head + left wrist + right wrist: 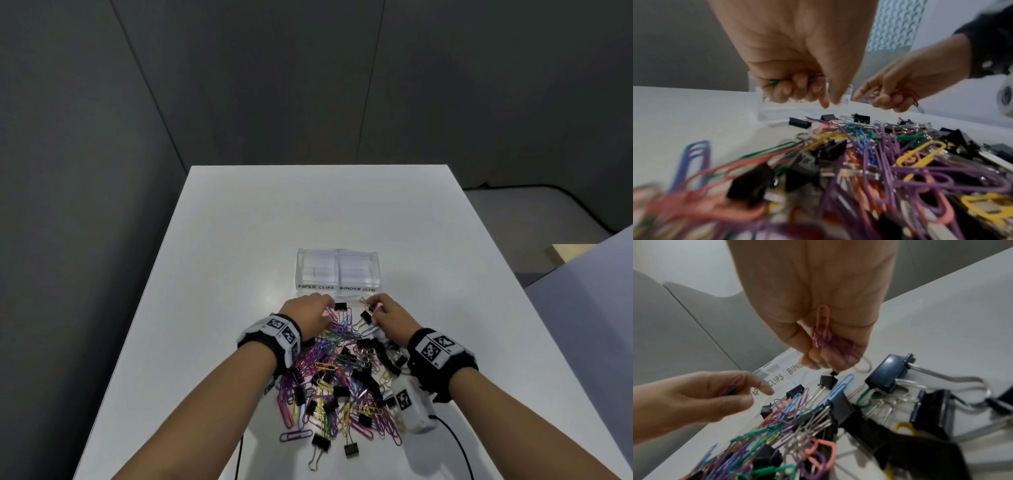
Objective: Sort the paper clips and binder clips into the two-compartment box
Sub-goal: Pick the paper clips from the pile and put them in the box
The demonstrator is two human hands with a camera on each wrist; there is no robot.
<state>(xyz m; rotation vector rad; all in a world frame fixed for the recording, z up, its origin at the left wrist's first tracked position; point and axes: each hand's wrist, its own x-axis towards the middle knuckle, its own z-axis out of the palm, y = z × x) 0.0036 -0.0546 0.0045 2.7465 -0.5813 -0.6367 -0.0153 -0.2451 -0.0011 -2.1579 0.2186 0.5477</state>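
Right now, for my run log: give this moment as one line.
left hand: holds paper clips | right hand: holds paper clips | box: both compartments empty | pile: unsorted

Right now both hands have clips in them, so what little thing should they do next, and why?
Probably carry both handfuls forward and drop them in the side marked PAPER CLIPS. The left hand and right hand each hold only coloured paper clips, and the clear box sits just beyond them, looking empty.

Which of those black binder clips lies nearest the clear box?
The black binder clip between the two hands, just before the box's labelled front wall; the others lie farther back in the pile.
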